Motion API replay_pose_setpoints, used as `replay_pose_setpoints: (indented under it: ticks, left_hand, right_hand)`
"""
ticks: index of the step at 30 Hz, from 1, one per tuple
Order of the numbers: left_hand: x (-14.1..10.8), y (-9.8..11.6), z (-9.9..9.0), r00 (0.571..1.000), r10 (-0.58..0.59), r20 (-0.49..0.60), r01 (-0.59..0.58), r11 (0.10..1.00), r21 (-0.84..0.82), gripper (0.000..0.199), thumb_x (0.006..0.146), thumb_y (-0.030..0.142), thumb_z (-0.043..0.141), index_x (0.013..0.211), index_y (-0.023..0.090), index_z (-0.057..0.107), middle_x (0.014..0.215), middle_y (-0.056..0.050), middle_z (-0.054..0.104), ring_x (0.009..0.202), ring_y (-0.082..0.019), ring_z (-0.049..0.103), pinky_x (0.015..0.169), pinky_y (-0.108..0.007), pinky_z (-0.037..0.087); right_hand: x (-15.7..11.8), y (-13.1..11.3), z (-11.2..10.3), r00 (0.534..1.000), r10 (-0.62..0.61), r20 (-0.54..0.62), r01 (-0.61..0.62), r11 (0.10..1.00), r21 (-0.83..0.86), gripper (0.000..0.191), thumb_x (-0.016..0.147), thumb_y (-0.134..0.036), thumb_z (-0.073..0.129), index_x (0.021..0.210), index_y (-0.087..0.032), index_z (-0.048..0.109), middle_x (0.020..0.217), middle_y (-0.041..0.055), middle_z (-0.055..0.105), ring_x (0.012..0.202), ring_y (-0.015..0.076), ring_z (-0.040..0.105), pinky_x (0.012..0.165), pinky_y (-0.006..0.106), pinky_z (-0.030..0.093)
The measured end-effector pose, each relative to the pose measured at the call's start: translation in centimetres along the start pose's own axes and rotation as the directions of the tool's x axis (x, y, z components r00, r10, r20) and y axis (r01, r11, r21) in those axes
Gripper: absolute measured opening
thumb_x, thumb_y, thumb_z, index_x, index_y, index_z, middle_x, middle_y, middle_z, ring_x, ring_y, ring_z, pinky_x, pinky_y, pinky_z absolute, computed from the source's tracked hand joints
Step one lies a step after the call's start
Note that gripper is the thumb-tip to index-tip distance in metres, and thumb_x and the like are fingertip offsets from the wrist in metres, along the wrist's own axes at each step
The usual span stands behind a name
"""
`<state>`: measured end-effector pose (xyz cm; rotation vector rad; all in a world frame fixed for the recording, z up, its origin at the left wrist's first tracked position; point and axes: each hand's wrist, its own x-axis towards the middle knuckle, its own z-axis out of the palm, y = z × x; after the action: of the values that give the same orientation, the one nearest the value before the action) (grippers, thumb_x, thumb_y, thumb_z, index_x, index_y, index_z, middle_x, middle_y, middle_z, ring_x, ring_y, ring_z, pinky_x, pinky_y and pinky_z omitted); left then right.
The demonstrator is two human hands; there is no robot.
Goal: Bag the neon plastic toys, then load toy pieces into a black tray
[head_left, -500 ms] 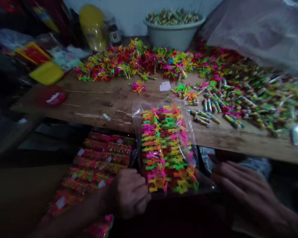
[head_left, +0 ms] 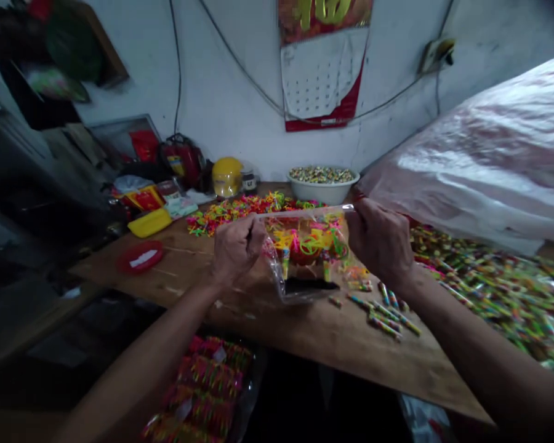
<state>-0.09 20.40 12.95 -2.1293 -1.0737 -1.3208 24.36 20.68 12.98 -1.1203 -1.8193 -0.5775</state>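
**Clear bag up off the lap side, top edge stretched between 2 fists**

The clear plastic bag point(head_left: 307, 246) has changed place and posture: 0.5 s ago it lay packed side up at the near edge of the tabletop point(head_left: 323, 332), with the hands low and apart beside it. Now it hangs over the wood, its top edge drawn nearly straight. Whether its bottom touches the tabletop, I cannot tell.

The left hand point(head_left: 234, 249) is closed on 1 end of that edge and the right hand point(head_left: 382, 243) is closed on the other. Bright plastic pieces show through the film, though blur hides how they are layered. The weight now seems to be borne from the top edge, so the 2 grips probably matter equally; if 1 slipped, the bag could tip and its contents shift.

The view has also risen, bringing in the wall calendar point(head_left: 323, 74). A few printed tubes point(head_left: 392, 317) lie just beyond the bag's right side, and a larger heap of tubes point(head_left: 503, 295) spreads farther right. Behind are loose bright pieces point(head_left: 231, 210) and a filled basin point(head_left: 323, 192). Packed rows point(head_left: 207, 381) sit below the tabletop's near edge, by the left forearm.
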Motion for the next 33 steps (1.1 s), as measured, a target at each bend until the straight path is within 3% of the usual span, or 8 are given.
replay_pose_setpoints:
  ticks: [6, 12, 17, 21, 26, 31, 32, 33]
  left_hand:
    - [3.7, -0.5, 0.6, 0.996, -0.001, -0.090, 0.007, 0.997, 0.071, 0.034, 0.089, 0.022, 0.040, 0.056, 0.018, 0.033, 0.049, 0.006, 0.025, 0.042, -0.007, 0.027, 0.048, -0.024, 0.021]
    - [5.5, -5.1, 3.1, 0.995, -0.095, -0.042, 0.099, 0.991, 0.092, 0.035, 0.087, 0.023, 0.042, 0.053, 0.017, 0.035, 0.047, 0.006, 0.028, 0.042, -0.007, 0.027, 0.049, -0.024, 0.020]
    - [4.6, -6.2, 1.4, 0.991, -0.121, -0.056, 0.128, 0.982, 0.139, 0.035, 0.086, 0.021, 0.043, 0.053, 0.017, 0.035, 0.046, 0.005, 0.029, 0.042, -0.007, 0.029, 0.049, -0.024, 0.020]
    - [0.2, -3.6, -1.3, 0.993, -0.108, 0.049, 0.098, 0.980, 0.172, 0.033, 0.085, 0.017, 0.045, 0.053, 0.017, 0.036, 0.046, 0.006, 0.030, 0.042, -0.007, 0.030, 0.048, -0.023, 0.022]
    - [-9.0, 0.8, -3.4, 0.950, -0.084, 0.301, 0.054, 0.993, 0.109, 0.029, 0.084, 0.017, 0.049, 0.056, 0.017, 0.039, 0.049, 0.005, 0.036, 0.046, -0.008, 0.036, 0.050, -0.024, 0.025]
    - [-17.0, 5.5, -4.7, 0.828, -0.210, 0.519, 0.191, 0.977, 0.090, 0.026, 0.086, 0.019, 0.049, 0.060, 0.017, 0.047, 0.053, 0.003, 0.048, 0.049, -0.009, 0.044, 0.053, -0.025, 0.028]
    - [-18.0, 6.4, -5.0, 0.776, -0.289, 0.561, 0.287, 0.953, 0.095, 0.024, 0.087, 0.023, 0.049, 0.064, 0.017, 0.049, 0.055, 0.002, 0.050, 0.050, -0.009, 0.046, 0.053, -0.024, 0.029]
    - [-18.8, 7.4, -5.3, 0.680, -0.393, 0.619, 0.443, 0.893, 0.080, 0.020, 0.087, 0.027, 0.050, 0.070, 0.017, 0.052, 0.056, 0.002, 0.052, 0.051, -0.009, 0.047, 0.053, -0.023, 0.029]
  right_hand:
    - [2.0, 0.4, 2.1, 0.993, 0.067, -0.100, -0.071, 0.997, -0.036, 0.029, 0.095, -0.029, 0.036, 0.069, -0.019, 0.042, 0.065, 0.0020, 0.052, 0.058, 0.0135, 0.047, 0.053, 0.026, 0.024]
    - [3.6, 0.8, 7.4, 0.994, 0.109, 0.007, -0.108, 0.991, -0.075, 0.029, 0.096, -0.031, 0.035, 0.074, -0.017, 0.048, 0.069, 0.0032, 0.056, 0.060, 0.0136, 0.047, 0.052, 0.027, 0.019]
    - [4.1, -0.1, 8.5, 0.993, 0.109, 0.039, -0.107, 0.993, -0.045, 0.028, 0.097, -0.030, 0.034, 0.079, -0.016, 0.051, 0.074, 0.0045, 0.059, 0.063, 0.0142, 0.050, 0.053, 0.027, 0.018]
    - [1.2, -1.2, 6.7, 0.993, 0.079, 0.089, -0.081, 0.997, 0.013, 0.029, 0.097, -0.031, 0.036, 0.076, -0.016, 0.051, 0.071, 0.0035, 0.058, 0.060, 0.0136, 0.050, 0.053, 0.026, 0.021]
    - [-7.9, -2.8, 2.3, 0.948, 0.096, 0.303, -0.094, 0.995, -0.023, 0.030, 0.096, -0.034, 0.038, 0.077, -0.017, 0.054, 0.072, 0.0020, 0.059, 0.057, 0.0125, 0.050, 0.050, 0.026, 0.021]
    - [-16.8, -2.9, -1.0, 0.838, 0.174, 0.518, -0.158, 0.985, -0.074, 0.023, 0.093, -0.033, 0.041, 0.089, -0.019, 0.059, 0.084, 0.0028, 0.065, 0.058, 0.0134, 0.054, 0.049, 0.025, 0.024]
    - [-18.0, -2.9, -1.5, 0.818, 0.210, 0.536, -0.191, 0.977, -0.090, 0.023, 0.093, -0.034, 0.042, 0.093, -0.019, 0.060, 0.083, 0.0033, 0.065, 0.058, 0.0139, 0.055, 0.048, 0.025, 0.025]
    - [-18.9, -2.9, -2.0, 0.801, 0.251, 0.543, -0.229, 0.967, -0.108, 0.024, 0.092, -0.035, 0.042, 0.098, -0.019, 0.059, 0.083, 0.0039, 0.065, 0.057, 0.0147, 0.055, 0.048, 0.025, 0.026]
